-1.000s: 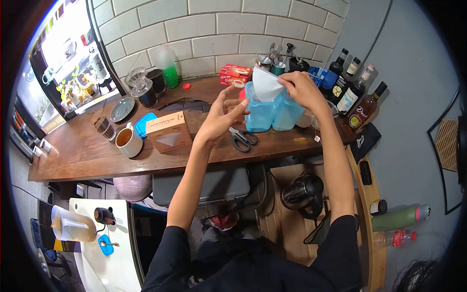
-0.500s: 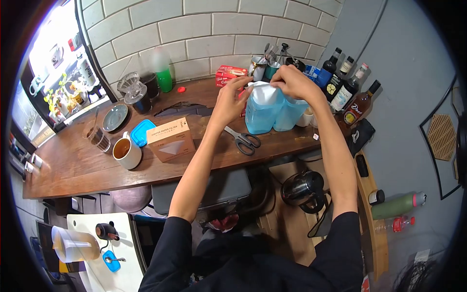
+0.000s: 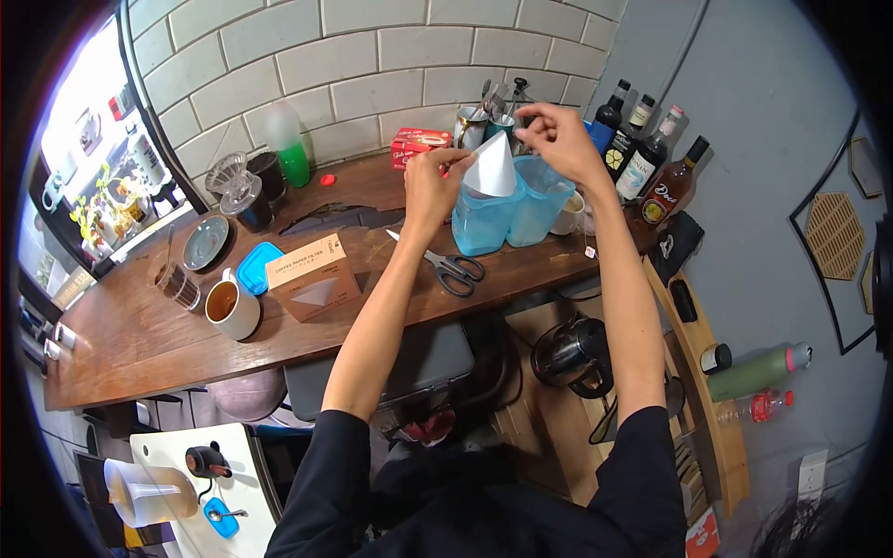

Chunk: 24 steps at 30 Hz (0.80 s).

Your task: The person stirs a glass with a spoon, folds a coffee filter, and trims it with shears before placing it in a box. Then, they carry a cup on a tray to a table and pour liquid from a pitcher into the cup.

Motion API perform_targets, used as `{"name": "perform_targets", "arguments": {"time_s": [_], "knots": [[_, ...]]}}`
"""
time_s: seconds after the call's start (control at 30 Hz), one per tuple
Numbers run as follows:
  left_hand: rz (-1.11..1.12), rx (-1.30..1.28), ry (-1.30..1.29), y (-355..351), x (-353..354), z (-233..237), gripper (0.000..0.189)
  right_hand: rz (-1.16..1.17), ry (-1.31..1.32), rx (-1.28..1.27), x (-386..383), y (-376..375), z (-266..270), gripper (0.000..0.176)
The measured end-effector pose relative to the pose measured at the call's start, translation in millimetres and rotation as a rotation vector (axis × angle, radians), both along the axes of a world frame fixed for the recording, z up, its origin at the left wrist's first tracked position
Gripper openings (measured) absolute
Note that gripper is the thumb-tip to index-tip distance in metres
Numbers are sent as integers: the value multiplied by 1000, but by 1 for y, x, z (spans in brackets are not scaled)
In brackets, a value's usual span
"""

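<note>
My left hand (image 3: 431,191) pinches the left edge of a white cone-shaped paper filter (image 3: 491,169). The filter stands tilted over the mouth of a translucent blue two-part container (image 3: 482,226), its lower end at the rim. Off to the filter's upper right is my right hand (image 3: 558,141), thumb and forefinger apart and nothing seen between them. Grey-handled scissors (image 3: 456,274) lie just in front of the container. A brown box (image 3: 314,284) printed "coffee paper filter" stands to the left of my left forearm.
A mug of brown liquid (image 3: 233,312), a blue lid (image 3: 259,267) and a glass (image 3: 177,282) stand at left. Behind are a red box (image 3: 420,142) and a green bottle (image 3: 293,163). Several bottles (image 3: 670,191) line the right wall; a black kettle (image 3: 569,352) sits below the counter.
My right hand has let go of the paper filter and moved off to the upper right. The filter now tilts up as a cone in my left hand. The view has shifted slightly.
</note>
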<state>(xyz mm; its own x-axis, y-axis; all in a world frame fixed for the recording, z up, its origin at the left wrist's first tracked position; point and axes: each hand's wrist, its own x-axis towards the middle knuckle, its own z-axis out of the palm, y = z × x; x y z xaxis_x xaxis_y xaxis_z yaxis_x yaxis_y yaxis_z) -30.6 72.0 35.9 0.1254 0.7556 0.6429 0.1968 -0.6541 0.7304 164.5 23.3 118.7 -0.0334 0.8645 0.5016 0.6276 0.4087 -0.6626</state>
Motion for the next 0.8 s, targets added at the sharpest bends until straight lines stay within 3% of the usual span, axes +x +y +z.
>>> {"name": "perform_targets", "arguments": {"time_s": [0.17, 0.27, 0.33, 0.37, 0.43, 0.6, 0.67, 0.7, 0.77, 0.8], "knots": [[9, 12, 0, -1, 0, 3, 17, 54, 186, -4, 19, 2, -13, 39], [10, 20, 19, 0, 2, 1, 17, 136, 222, 160, 8, 3, -20, 45], [2, 40, 23, 0, 2, 1, 17, 121, -14, 249, 3, 1, -17, 49], [7, 31, 17, 0, 3, 1, 17, 120, -13, 250, 5, -3, -12, 49], [13, 22, 10, 2, 3, 1, 17, 34, 152, -135, 11, -11, -2, 49], [14, 40, -29, -2, 6, 2, 15, 142, 326, 113, 2, -1, -20, 35], [15, 60, -45, 4, 8, -3, 15, 67, -198, 435, 8, 8, -22, 33], [18, 79, -61, 5, 8, -3, 14, 69, -198, 435, 9, 6, -19, 33], [20, 77, -66, 6, 7, -4, 14, -66, 109, -44, 14, -2, -10, 42], [18, 76, -73, 6, 8, -4, 14, 2, 120, 1, 15, -1, -10, 41]]}}
